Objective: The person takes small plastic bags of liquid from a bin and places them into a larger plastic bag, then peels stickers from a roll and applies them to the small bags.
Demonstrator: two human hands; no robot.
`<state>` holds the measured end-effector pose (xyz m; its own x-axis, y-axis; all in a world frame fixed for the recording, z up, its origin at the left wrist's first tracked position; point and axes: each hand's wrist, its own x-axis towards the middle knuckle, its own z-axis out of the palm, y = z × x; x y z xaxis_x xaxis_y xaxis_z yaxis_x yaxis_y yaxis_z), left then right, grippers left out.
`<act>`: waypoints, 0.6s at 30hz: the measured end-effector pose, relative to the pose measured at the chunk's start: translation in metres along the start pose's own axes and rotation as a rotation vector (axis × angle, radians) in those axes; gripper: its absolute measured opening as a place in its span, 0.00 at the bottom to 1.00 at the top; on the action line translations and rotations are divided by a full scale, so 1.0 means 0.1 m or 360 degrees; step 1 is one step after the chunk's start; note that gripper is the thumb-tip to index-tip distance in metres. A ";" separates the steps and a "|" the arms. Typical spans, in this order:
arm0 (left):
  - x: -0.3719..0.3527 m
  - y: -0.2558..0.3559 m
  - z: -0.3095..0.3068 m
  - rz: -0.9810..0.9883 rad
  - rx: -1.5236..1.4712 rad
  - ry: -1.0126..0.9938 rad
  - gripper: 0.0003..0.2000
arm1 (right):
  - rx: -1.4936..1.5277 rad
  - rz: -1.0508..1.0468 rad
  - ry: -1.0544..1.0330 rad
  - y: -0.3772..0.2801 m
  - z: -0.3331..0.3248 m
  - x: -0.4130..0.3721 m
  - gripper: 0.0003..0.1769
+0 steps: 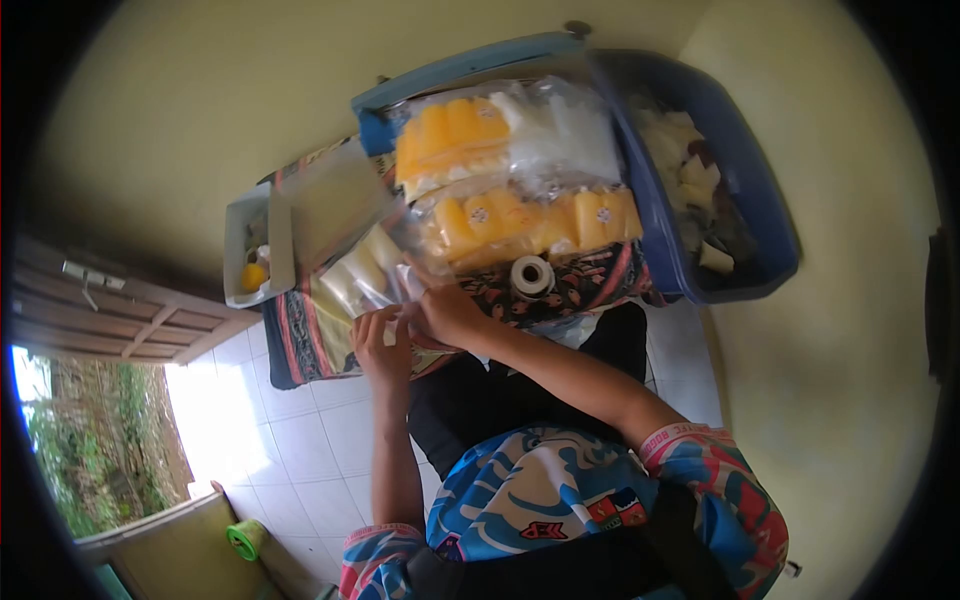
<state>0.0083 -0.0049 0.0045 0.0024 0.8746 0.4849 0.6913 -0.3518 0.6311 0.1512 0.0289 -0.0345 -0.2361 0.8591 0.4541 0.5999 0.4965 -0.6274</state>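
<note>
Pinches clear bag [365, 270], apparently unfinished, with left hand [378, 345] and right hand [448, 312], left of centre, near labelled yellow packs [460, 228], seemingly done, upper centre.

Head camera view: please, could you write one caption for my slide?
Left hand and right hand at a clear bag, near bagged yellow items and a blue bin.

The white roll [532, 277] stands at the near edge of the patterned cloth [292, 335], just beside the orange packs [540, 222], and obstructs low lateral passage there. The blue bin [720, 190] bounds the right side with its raised wall; the white tray [260, 245] bounds the left. Overhead clearance above the packs is unobstructed.
</note>
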 end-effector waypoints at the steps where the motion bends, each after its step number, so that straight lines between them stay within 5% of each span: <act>1: -0.02 0.03 0.02 -0.0029 -0.0011 -0.0014 0.10 | 0.0085 0.0011 -0.0098 0.01 -0.10 -0.13 0.10; 9: -0.06 0.14 0.23 0.0045 -0.0029 -0.0003 0.11 | 0.0528 0.0337 -0.0387 -0.18 -1.71 -1.06 0.10; 15: -0.02 0.20 0.39 0.0098 0.0047 0.0031 0.06 | -0.0198 0.0298 -0.0096 -0.08 -3.40 -1.15 0.12; 18: 0.03 0.24 0.41 0.0121 0.0069 0.0064 0.07 | -0.0354 0.0837 -0.0054 0.51 -3.99 -1.09 0.13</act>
<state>0.0545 0.0024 -0.0034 0.0275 0.8316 0.5547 0.7209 -0.4009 0.5653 0.5129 -0.0889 0.1364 0.1156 0.9888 0.0941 0.7890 -0.0339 -0.6135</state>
